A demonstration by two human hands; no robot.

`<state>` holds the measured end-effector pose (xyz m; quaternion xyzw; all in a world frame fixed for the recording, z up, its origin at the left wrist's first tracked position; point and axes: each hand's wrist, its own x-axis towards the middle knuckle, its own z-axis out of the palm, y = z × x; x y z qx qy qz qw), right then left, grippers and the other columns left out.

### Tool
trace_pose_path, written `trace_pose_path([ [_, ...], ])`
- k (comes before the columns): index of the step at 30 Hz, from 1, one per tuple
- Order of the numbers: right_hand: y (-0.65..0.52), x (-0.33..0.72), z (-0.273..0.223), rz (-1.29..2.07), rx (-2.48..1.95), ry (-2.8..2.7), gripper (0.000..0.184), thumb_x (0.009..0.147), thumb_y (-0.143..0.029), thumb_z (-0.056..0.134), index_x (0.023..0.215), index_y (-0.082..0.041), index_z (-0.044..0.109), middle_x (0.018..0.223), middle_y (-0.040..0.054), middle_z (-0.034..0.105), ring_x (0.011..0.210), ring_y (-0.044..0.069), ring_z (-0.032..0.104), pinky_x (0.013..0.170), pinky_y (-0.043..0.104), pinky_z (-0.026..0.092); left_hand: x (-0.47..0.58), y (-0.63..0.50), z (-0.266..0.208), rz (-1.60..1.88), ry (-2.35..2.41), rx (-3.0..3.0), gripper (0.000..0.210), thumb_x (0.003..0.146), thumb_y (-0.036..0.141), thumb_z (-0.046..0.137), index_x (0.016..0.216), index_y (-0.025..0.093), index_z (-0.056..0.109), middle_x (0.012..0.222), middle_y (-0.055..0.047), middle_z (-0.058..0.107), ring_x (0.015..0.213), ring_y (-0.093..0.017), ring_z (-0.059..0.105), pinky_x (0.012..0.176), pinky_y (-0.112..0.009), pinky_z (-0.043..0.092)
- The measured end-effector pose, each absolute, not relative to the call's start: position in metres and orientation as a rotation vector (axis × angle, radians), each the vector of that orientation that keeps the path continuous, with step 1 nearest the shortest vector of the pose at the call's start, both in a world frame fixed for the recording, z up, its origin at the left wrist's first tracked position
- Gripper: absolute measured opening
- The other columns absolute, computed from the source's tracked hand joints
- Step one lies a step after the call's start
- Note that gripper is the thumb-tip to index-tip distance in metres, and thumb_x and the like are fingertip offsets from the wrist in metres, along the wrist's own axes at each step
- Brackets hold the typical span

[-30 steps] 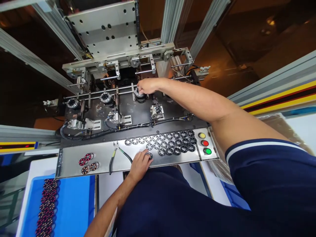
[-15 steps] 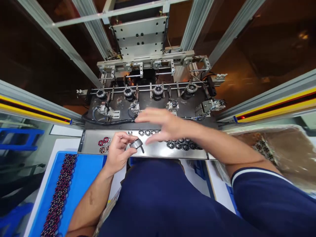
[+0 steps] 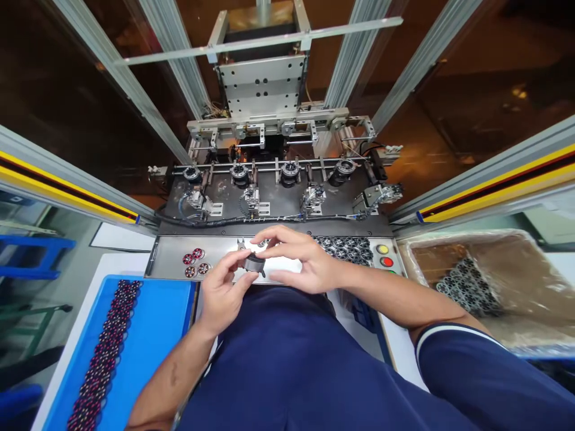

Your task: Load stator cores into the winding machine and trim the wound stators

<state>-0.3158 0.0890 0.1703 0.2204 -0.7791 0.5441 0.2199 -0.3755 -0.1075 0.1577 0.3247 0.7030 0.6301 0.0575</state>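
Observation:
Pinched between the fingers and thumb of my left hand [image 3: 227, 290] is a dark grey round part [image 3: 253, 264], a short cylinder with a black peg sticking out below on its right. My right hand [image 3: 303, 260] arches over it from the right. Its fingertips reach the part's top edge, though whether they touch cannot be made out. The right thumb stands apart from the fingers. Behind the part, a small forked metal tip [image 3: 241, 243] shows on the steel tray [image 3: 171, 248]. Several red-and-black rings [image 3: 193, 261] lie left of my left hand.
Many black-and-silver rings [image 3: 345, 248] cover the tray's right side beside yellow and red buttons [image 3: 386, 261]. Ahead stands a machine with several round stations [image 3: 290, 172]. A blue tray [image 3: 153, 335] holds rows of rings at left; a plastic-lined box [image 3: 530, 287] stands at right.
My right hand has come down and closer to my left hand, to the grey part. The part has turned slightly in my left hand. The view has shifted a little.

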Motion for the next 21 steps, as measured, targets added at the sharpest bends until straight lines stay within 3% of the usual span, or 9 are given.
trace_pose_path([
  [6,0.104,-0.327,0.184,2.136,0.555,-2.289,0.021,0.097,-0.027,0.058,0.098,-0.018,0.077,0.141,0.0124,0.059,0.130,0.019,0.057,0.111,0.043,0.045,-0.377,-0.116,0.171,1.558,2.333,1.484,0.048,0.086,0.014,0.070,0.132,0.027,0.062,0.110,-0.005,0.070,0.103,-0.019,0.067,0.088,-0.031,0.055],
  [13,0.109,-0.340,0.166,2.566,0.869,-2.238,0.021,0.091,-0.008,0.061,0.104,-0.014,0.076,0.140,0.0092,0.062,0.134,0.014,0.054,0.117,0.031,0.036,-0.377,-0.114,0.168,1.390,2.330,1.661,0.063,0.085,0.011,0.070,0.141,0.035,0.055,0.115,-0.004,0.067,0.107,-0.020,0.066,0.089,-0.031,0.056],
  [17,0.138,-0.343,0.176,2.428,0.928,-2.348,0.020,0.091,-0.005,0.060,0.099,-0.014,0.076,0.144,0.0083,0.059,0.135,0.013,0.053,0.113,0.028,0.040,-0.381,-0.114,0.155,1.514,2.283,1.551,0.071,0.081,0.014,0.076,0.143,0.036,0.051,0.119,-0.003,0.068,0.103,-0.020,0.068,0.087,-0.032,0.058],
  [21,0.223,-0.351,0.205,1.731,0.607,-2.714,0.023,0.096,-0.014,0.057,0.107,-0.022,0.076,0.151,0.0037,0.053,0.138,0.014,0.050,0.111,0.033,0.044,-0.392,-0.121,0.130,1.495,2.356,1.257,0.063,0.083,0.019,0.075,0.141,0.031,0.054,0.122,-0.005,0.068,0.097,-0.020,0.071,0.086,-0.035,0.059],
])
